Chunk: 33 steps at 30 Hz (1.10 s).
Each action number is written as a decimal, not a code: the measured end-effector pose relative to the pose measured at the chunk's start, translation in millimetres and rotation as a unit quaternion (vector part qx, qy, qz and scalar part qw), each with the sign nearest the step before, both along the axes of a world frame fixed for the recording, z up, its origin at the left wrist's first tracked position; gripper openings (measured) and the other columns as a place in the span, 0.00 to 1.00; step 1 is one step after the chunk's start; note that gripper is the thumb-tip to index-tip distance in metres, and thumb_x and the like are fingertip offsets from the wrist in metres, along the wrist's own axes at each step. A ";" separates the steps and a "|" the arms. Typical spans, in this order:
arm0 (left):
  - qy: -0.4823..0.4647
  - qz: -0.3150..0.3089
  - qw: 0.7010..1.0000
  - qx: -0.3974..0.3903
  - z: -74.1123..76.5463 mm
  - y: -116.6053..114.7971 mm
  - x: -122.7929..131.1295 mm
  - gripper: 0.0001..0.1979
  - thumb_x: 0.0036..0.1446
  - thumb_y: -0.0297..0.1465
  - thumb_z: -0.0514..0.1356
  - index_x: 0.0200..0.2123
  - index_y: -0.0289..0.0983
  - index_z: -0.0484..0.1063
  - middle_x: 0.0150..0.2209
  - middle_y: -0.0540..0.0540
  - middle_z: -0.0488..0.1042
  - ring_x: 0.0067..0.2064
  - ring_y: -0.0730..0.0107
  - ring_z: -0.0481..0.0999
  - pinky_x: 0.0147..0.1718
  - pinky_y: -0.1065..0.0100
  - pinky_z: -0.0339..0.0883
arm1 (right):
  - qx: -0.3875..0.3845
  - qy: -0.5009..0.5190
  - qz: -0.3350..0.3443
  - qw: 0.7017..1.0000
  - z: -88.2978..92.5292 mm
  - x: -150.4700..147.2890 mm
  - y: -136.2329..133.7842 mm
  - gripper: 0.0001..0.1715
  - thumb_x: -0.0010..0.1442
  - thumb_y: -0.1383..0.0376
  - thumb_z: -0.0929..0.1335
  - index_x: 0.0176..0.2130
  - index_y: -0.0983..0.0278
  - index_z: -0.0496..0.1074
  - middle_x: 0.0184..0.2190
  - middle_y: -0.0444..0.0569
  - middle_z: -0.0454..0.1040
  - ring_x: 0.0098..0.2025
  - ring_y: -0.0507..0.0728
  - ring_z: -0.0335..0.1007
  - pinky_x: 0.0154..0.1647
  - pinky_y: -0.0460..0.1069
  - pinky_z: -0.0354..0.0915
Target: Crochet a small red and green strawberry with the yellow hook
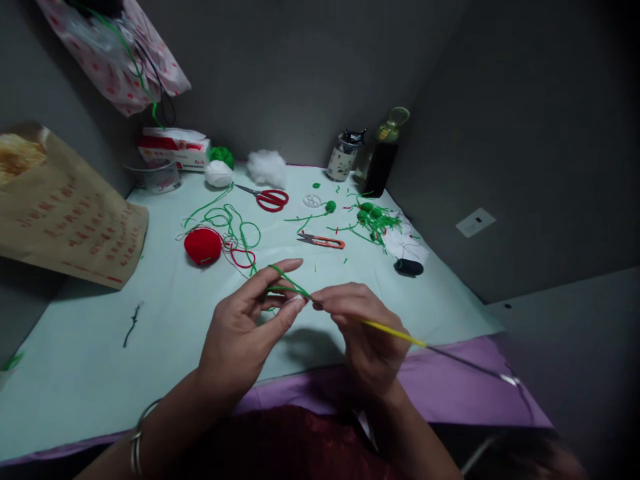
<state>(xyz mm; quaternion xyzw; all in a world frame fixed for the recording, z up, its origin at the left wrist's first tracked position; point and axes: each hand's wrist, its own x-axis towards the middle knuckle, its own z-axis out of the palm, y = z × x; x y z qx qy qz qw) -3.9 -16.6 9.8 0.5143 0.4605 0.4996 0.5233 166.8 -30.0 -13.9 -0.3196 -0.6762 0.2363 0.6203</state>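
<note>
My left hand (250, 323) is closed in a pinch, with green yarn (287, 288) looped over its raised index finger. A small whitish bit shows at the thumb tip, too small to name. My right hand (367, 327) grips a crochet hook with a yellow handle (393, 331), whose metal shaft slants out to the lower right. Its working tip meets the yarn at my left fingertips and is mostly hidden. Behind my left hand lies a red yarn ball (203, 246) among loose green and red strands. Orange thread snips (321, 241) lie beyond both hands.
Red-handled scissors (271, 199), white stuffing (267, 168) and a white yarn ball (219, 174) sit farther back. Green crocheted pieces (370, 212) and a dark spool (409, 267) are at right. A paper bag (75, 213) stands left; a bottle (383, 160) stands at the back right.
</note>
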 end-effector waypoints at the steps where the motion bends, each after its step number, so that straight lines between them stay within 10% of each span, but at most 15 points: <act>1: 0.008 0.004 1.000 0.007 -0.6 -0.3 -0.1 0.19 0.56 0.32 0.70 0.52 0.43 0.80 0.34 0.51 0.79 0.35 0.70 0.78 0.42 0.70 0.75 | 0.005 -0.004 -0.005 1.000 0.0 -0.1 -0.4 0.17 0.68 0.73 0.67 0.49 0.54 0.79 0.41 0.48 0.83 0.42 0.57 0.80 0.40 0.55 0.77; 33: -0.133 -0.021 0.987 -0.089 -7.0 3.6 1.6 0.27 0.53 0.30 0.73 0.56 0.40 0.75 0.31 0.54 0.77 0.36 0.74 0.77 0.41 0.72 0.73 | -0.006 -0.012 -0.066 0.998 -4.3 -14.2 1.1 0.21 0.64 0.77 0.69 0.49 0.53 0.79 0.41 0.46 0.80 0.43 0.54 0.77 0.42 0.52 0.75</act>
